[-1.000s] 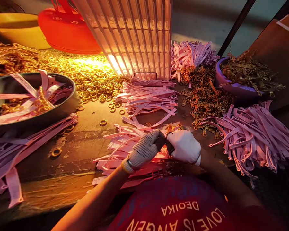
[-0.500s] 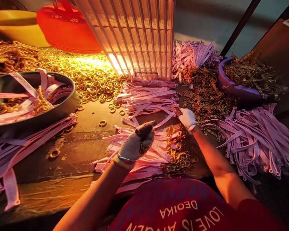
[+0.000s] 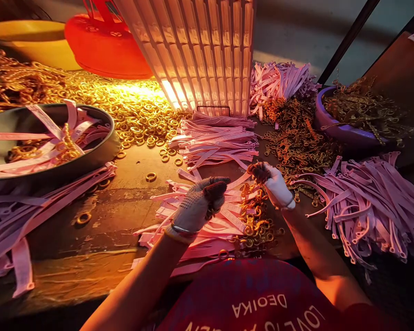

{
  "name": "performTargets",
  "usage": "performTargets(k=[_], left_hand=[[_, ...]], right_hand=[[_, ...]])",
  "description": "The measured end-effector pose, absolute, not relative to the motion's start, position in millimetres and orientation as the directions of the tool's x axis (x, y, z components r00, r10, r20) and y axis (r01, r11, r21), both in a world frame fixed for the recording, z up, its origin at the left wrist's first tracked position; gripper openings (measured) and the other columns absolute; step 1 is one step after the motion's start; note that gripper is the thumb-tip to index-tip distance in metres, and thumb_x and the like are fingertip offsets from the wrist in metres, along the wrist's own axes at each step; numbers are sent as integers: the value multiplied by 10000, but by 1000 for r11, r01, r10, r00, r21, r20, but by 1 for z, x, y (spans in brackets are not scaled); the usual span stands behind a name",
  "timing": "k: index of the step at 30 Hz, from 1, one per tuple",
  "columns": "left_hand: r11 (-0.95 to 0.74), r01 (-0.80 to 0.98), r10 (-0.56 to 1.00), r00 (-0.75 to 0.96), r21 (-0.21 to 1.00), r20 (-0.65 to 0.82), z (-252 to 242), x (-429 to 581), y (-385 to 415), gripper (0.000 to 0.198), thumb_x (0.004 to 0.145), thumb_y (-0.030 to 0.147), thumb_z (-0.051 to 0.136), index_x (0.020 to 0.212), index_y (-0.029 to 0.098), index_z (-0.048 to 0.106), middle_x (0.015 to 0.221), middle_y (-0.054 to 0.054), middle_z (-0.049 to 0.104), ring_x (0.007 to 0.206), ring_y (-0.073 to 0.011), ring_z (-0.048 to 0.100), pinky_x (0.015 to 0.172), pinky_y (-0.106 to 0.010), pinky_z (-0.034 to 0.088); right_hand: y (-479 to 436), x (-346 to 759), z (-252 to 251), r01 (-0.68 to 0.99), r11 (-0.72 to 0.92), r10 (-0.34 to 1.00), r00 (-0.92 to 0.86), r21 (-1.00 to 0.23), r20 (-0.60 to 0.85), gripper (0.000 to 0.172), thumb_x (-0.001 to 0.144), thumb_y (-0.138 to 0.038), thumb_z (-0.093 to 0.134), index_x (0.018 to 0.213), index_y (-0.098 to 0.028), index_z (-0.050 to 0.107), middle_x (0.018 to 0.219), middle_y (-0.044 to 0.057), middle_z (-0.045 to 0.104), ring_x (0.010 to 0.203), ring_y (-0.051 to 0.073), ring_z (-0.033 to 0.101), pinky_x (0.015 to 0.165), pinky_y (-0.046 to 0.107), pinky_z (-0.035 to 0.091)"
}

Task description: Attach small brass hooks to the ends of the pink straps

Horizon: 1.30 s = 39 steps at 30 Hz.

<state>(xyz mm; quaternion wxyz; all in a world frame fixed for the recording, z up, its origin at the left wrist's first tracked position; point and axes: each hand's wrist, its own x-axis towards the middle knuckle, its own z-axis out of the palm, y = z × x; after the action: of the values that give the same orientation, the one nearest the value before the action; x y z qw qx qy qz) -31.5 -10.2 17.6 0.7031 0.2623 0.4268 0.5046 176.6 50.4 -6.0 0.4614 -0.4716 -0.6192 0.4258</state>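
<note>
Workbench inspection: front straps appear fitted, considerable stock outstanding.
The workbench bears a broad heap of loose gold rings at its far left. A large pile of pink straps lies at right; no gold hardware noted on it. The front strap pile, nearest the wearer, has gold fittings gathered at its right-hand ends — judged done. The middle strap pile shows none; judged left, as are the loose clasps. Left hand, gloved: fingers curled above the front pile, contents undetermined. Right hand, gloved: fingertips bunched narrowly beside a strap end — cannot tell whether gripping.
</note>
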Motion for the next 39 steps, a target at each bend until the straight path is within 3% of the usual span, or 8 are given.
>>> performTargets(k=[6,13,19,22,25,28,32,39], left_hand=[[354,-322,932,203,878,-301,18,-16,-19,521,780,392,774,1229,150,668,541,44,539,413,-54,387,388,-162,268],[371,-266,909,298,890,-291,3,-24,-30,383,827,398,726,1104,135,699,574,35,524,453,-55,402,413,-160,274],[391,-333,906,301,858,-296,5,-22,-40,390,814,344,739,1157,179,656,701,-9,626,484,-65,477,415,-151,306],[403,-323,895,334,856,-295,7,-22,-42,343,797,339,764,1082,171,674,695,-5,612,471,-55,458,410,-152,300],[384,-313,905,315,869,-286,7,-26,-40,247,809,362,756,924,165,662,562,47,487,441,-52,403,407,-152,279],[352,-280,922,268,893,-279,7,-30,-36,266,832,410,712,897,156,665,527,37,488,424,-60,384,388,-158,241],[351,-233,918,278,907,-283,8,-27,-36,298,846,442,672,818,147,651,553,20,506,417,-59,376,382,-171,242],[296,44,896,335,954,-293,21,-22,-42,361,884,505,604,722,185,559,476,53,430,414,-77,330,408,-196,238]], right_hand=[[-13,155,16,17,262,941,-228,-965,251,190,931,-378,643,953,-214,735,969,50,701,894,183,618,836,324,502],[-23,161,26,-137,26,922,-379,-990,77,283,899,-464,688,964,-190,717,892,41,697,733,148,599,689,285,503],[-25,153,18,-290,-81,958,-288,-954,6,255,864,-443,709,912,-194,676,896,34,698,799,161,619,806,315,525],[-27,157,18,-223,-51,960,-278,-974,14,262,874,-458,677,941,-205,664,902,31,700,803,169,631,797,322,541],[-28,170,26,121,190,929,-343,-974,139,245,916,-412,619,1031,-202,671,981,56,714,836,182,639,815,329,531],[-31,179,35,506,438,872,-440,-743,214,166,949,-280,546,1030,-191,659,951,70,702,855,194,629,822,320,496],[-39,171,43,815,471,871,-490,-339,32,207,861,-122,522,1041,-167,615,921,91,681,810,217,627,723,301,463],[-47,152,49,872,486,873,-481,61,-78,170,816,-139,587,985,-153,593,843,127,677,708,248,628,571,317,362]])
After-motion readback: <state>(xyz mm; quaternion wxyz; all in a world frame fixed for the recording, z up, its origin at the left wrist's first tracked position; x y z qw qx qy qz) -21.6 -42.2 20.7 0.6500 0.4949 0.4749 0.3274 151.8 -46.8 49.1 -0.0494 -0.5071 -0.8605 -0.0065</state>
